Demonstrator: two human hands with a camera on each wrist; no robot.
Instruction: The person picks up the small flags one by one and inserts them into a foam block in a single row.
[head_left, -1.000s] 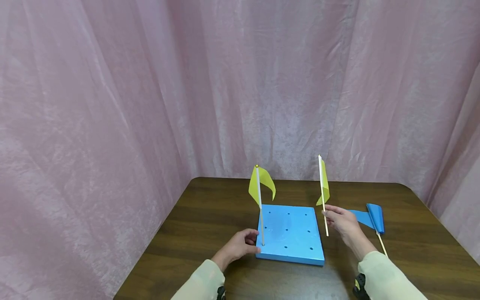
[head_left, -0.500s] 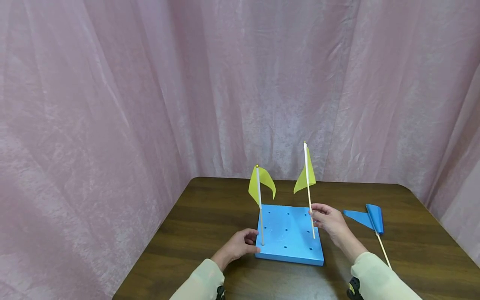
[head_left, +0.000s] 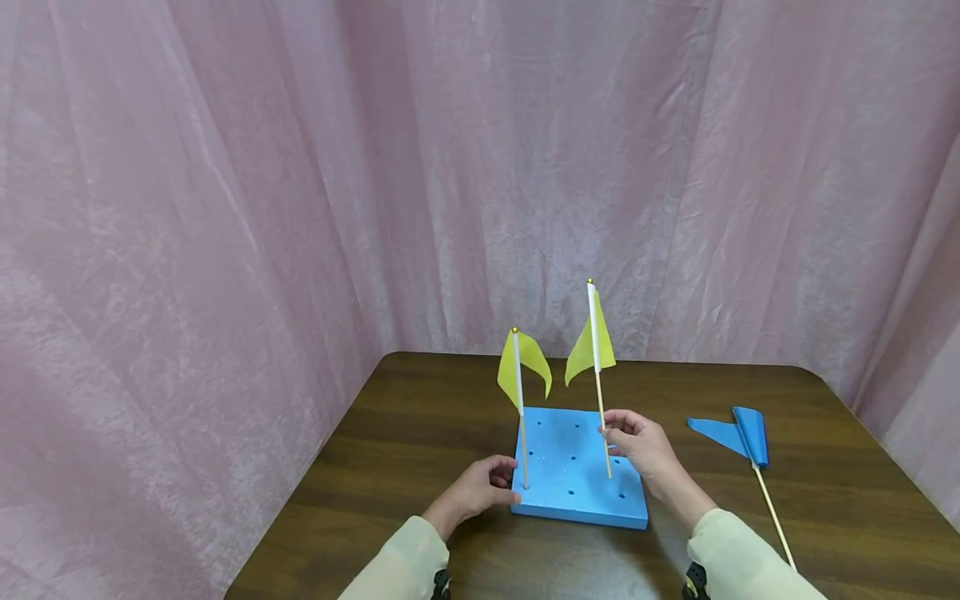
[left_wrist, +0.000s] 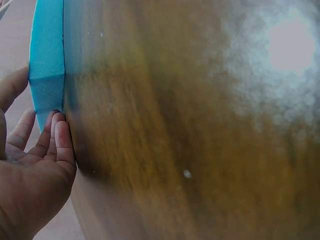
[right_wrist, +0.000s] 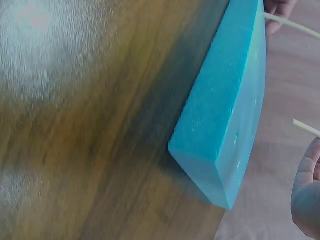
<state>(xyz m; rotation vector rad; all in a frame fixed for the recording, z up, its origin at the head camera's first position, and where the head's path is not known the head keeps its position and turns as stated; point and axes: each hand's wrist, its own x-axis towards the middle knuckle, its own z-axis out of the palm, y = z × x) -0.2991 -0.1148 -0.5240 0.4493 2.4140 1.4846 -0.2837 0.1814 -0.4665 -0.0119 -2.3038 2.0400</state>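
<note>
A blue square board (head_left: 551,482) with rows of small holes lies on the table. My left hand (head_left: 472,496) rests at its left edge, relaxed fingers and thumb touching the side, as the left wrist view also shows. A yellow flag (head_left: 508,375) stands upright in the front left hole. Between thumb and fingers, my right hand (head_left: 637,446) pinches the thin wooden stick of a second yellow flag (head_left: 581,354), cloth upward. That stick (right_wrist: 305,128) tilts slightly, its lower end in the air above the board in the right wrist view.
A blue flag (head_left: 752,437) lies on the dark wooden table (head_left: 427,417) right of the board, its stick pointing toward the near side. A pink curtain (head_left: 480,208) hangs behind the table and down the sides.
My right hand has carried its yellow flag left from beside the board to over its right part, and the flag stands higher. My left hand and the standing flag have stayed put.
</note>
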